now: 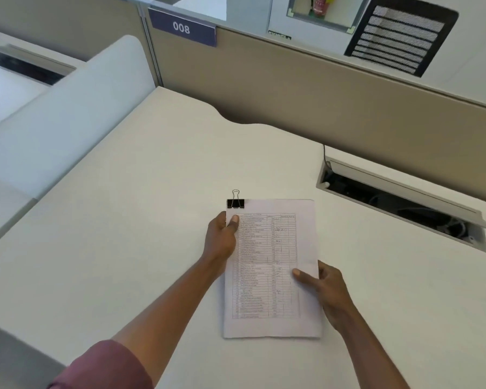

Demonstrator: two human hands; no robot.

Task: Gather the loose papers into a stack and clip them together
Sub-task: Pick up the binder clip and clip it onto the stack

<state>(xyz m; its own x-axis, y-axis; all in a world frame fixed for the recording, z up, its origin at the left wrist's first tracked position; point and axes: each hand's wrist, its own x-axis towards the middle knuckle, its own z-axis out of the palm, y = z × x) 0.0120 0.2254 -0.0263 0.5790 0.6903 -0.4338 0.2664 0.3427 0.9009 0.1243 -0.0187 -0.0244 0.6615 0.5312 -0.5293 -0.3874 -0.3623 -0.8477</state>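
Head view, item held: squared stack of white printed paper sheets [272, 265], a ruled table on the top page, held over the pale off-white desk surface [124, 220]; whether its lower edge rests on the desk cannot be told.
Left hand [222, 242]: closed on the stack's left margin, thumb on the top page, fingers hidden beneath.
Right hand [324, 289]: closed on the stack's right edge lower down, thumb on the page, fingers behind the sheets.
Clip: small black binder clip with a silver wire handle [235, 202], seated on the top-left corner of the stack, just beyond the left thumb and well apart from the right-hand hold; one wire handle stands up past the top edge.
Edges: sheets look aligned on all sides; no stray paper shows outside either hold.
Beyond the grips: open cable tray with a raised white flap [404, 203] set in the desk, off past the right hand; beige partition panel [320, 108] at the back with a dark blue "008" plate [181, 28].
Step in hand: judged as the closing check, papers gathered and clip apparently already biting.
Next move: probably calls for confirming the clip holds every sheet, folding the wire handle flat if wanted, then lowering the bundle to the desk and letting both hands go.
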